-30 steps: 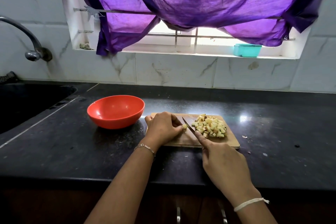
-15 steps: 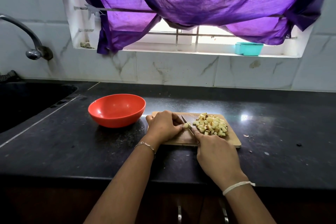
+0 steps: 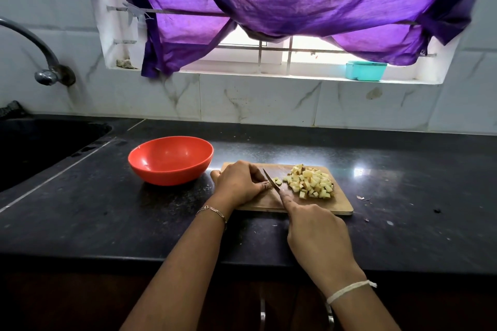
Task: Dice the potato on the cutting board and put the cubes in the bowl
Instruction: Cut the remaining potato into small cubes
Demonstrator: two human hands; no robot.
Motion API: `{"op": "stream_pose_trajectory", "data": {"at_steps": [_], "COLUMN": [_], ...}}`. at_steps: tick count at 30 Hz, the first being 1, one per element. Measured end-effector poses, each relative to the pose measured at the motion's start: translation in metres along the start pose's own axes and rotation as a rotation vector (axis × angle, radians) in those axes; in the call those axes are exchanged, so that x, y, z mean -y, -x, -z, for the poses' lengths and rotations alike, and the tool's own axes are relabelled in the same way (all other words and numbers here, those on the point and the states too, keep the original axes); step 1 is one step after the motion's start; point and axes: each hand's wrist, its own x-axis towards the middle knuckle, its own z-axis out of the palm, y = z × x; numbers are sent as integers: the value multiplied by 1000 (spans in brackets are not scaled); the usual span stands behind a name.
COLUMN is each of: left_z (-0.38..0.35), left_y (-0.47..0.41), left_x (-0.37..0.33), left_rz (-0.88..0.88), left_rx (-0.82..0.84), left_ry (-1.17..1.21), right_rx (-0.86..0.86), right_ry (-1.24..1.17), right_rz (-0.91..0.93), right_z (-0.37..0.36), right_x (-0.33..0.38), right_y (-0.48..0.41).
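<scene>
observation: the cutting board lies mid-surface, nearer the front edge of the surface than the back. the potato cubes are heaped on the board's right half, toward its far edge. one small piece lies apart from the heap, just right of the blade. the bowl stands on the surface just beside the board's far left corner, with nothing in it.

hands: the right hand is closed round the handle of the knife, one finger stretched forward along it and the blade tip pointing away. the left hand rests knuckles-up on the board's left half, fingers curled, with the fingertips right against the blade's left side. it cannot be told whether any scrap of potato lies under them.

risks, as judged:
- cut fingertip — anything left to cut looks very small, so the guiding fingers have almost no margin from the edge, and a slip or a hurried stroke would reach them.
- spilled cubes — the heap sits close to the board's right and far edges, so a careless sweep of the blade would push cubes onto the surface, where scraps already lie.
- missed transfer — the bowl is off the board's corner rather than under an edge, so scraping without lifting the board or moving the bowl closer would drop cubes in the gap between them.
- shifting board — nothing visible anchors it, so sideways pressure could slide it.
</scene>
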Motion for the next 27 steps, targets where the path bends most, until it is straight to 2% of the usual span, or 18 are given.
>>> {"op": "stream_pose_trajectory", "data": {"at_steps": [5, 9, 15, 21, 27], "left_z": [0, 1, 6, 8, 6], "left_y": [1, 1, 4, 5, 2], "left_x": [-1, 3, 3, 1, 6], "left_rz": [-12, 2, 20, 2, 0], "left_rx": [5, 20, -92, -74, 21], "left_ry": [5, 72, -25, -70, 11], "right_rx": [18, 0, -42, -14, 25], "right_ry": [48, 7, -103, -42, 34], "right_rz": [30, -37, -69, -7, 35], "right_z": [-2, -4, -4, -3, -2], "right_x": [10, 11, 3, 4, 12], "right_y": [-8, -11, 2, 7, -3]}}
